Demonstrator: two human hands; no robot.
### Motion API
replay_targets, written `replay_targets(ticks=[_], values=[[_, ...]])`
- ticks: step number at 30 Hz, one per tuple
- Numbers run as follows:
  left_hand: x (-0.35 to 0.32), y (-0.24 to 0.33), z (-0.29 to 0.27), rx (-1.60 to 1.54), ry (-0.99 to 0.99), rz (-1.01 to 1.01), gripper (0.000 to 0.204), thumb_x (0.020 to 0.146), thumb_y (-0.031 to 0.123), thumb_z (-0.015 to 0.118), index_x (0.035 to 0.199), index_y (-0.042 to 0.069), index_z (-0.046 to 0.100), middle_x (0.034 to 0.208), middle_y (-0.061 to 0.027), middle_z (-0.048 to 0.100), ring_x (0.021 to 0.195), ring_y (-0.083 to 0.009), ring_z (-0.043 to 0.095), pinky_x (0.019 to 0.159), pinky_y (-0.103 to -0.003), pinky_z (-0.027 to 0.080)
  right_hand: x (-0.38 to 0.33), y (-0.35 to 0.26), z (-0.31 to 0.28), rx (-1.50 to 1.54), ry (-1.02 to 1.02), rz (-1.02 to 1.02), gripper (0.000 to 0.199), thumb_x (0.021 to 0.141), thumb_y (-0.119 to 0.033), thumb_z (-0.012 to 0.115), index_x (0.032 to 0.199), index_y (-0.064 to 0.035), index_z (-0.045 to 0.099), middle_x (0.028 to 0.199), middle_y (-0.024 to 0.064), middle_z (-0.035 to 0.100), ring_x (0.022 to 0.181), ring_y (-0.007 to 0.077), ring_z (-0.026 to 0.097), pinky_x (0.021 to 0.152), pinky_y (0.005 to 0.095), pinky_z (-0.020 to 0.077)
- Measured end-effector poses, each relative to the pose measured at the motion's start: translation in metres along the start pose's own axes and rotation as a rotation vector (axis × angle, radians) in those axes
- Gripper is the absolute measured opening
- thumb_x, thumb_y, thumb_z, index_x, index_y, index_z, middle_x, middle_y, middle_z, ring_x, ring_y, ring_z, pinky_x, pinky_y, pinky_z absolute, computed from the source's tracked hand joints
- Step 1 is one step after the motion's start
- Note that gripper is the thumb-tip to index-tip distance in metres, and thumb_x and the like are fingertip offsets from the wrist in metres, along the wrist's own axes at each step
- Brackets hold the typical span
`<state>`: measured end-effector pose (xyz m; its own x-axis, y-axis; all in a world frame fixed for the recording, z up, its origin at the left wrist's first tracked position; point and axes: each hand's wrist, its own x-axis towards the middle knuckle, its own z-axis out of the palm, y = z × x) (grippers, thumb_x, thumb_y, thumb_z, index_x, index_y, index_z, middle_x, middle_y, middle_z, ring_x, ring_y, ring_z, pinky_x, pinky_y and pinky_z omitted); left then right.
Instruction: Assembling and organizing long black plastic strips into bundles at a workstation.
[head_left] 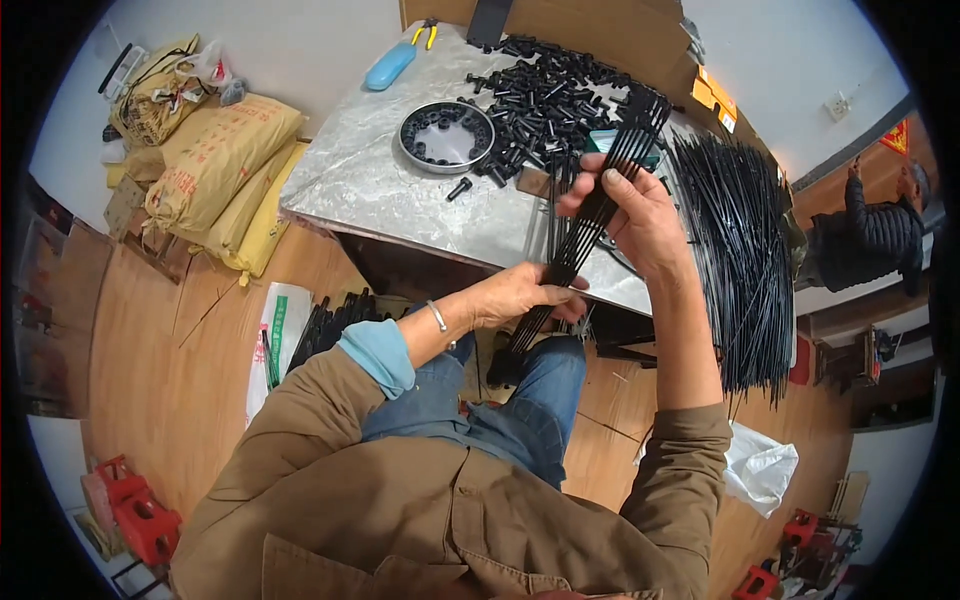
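Observation:
A long bundle of thin black plastic strips [590, 222], lying side by side, slants between my hands over the table's front edge. My left hand [520, 297] is closed round its lower part, thumb on top. Higher up, my right hand [645, 215] pinches the bundle between thumb and fingers. The upper end reaches over a small green box [610, 145], which it partly hides. The lower end hangs above my knees.
The silver-covered table [345, 180] bears a heap of black bolts [550, 100], a round metal tray [447, 136] of small black parts and blue-and-yellow cutters [393, 66]. Long black strips [735, 260] overhang its right side. Sacks [225, 160] stand left. Another person [868, 235] is far right.

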<state>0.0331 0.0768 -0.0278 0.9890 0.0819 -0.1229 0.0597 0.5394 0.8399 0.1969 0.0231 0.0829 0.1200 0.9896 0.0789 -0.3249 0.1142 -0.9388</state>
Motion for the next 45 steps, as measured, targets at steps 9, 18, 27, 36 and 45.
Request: replay_targets(ticks=[9,18,27,36,45], values=[[-0.021,0.029,0.003,1.248,0.583,0.783,0.1,0.063,0.037,0.083,0.142,0.003,0.03,0.139,-0.0201,0.037,0.128,-0.0325,0.04,0.104,-0.041,0.036,-0.036,0.019,0.026,-0.123,-0.003,-0.085,0.024,0.094,-0.021,0.056,0.102,0.0014,0.055,0.087,0.0091,0.062,0.087,0.0236,0.063,0.086,0.0398,0.052],[0.011,0.029,-0.041,1.616,-0.002,0.619,0.095,0.068,0.053,0.074,0.143,0.015,0.031,0.149,-0.0114,0.029,0.14,-0.0299,0.023,0.115,-0.049,0.015,-0.055,0.038,0.045,-0.437,-0.066,-0.128,0.018,0.096,-0.012,0.049,0.097,0.0033,0.058,0.092,0.0114,0.064,0.089,0.0198,0.063,0.084,0.0319,0.0489],[-0.022,0.076,-0.036,1.021,0.029,0.637,0.106,0.068,0.054,0.073,0.146,0.004,0.023,0.151,-0.0181,0.023,0.143,-0.0305,0.015,0.115,-0.042,0.015,-0.045,0.037,0.034,-0.334,-0.008,-0.15,0.019,0.096,-0.012,0.05,0.103,0.003,0.059,0.092,0.0118,0.067,0.087,0.0203,0.065,0.083,0.0333,0.0509],[-0.001,0.106,0.027,0.644,0.041,0.715,0.022,0.089,0.011,0.058,0.107,-0.001,0.064,0.111,-0.0138,0.066,0.115,-0.0253,0.057,0.101,-0.037,0.041,-0.034,0.026,0.021,-0.401,0.061,-0.145,0.027,0.092,-0.011,0.058,0.117,0.0004,0.057,0.101,0.0023,0.063,0.095,0.0111,0.057,0.084,0.0261,0.0473],[0.009,0.11,0.031,0.617,0.068,0.669,0.019,0.094,0.012,0.053,0.101,-0.003,0.063,0.091,-0.0089,0.07,0.091,-0.0161,0.066,0.083,-0.029,0.052,0.09,0.003,-0.148,-1.436,0.604,-0.067,0.021,0.081,-0.02,0.065,0.095,-0.006,0.071,0.081,0.0138,0.069,0.074,0.0219,0.066,0.07,0.0339,0.0503]])
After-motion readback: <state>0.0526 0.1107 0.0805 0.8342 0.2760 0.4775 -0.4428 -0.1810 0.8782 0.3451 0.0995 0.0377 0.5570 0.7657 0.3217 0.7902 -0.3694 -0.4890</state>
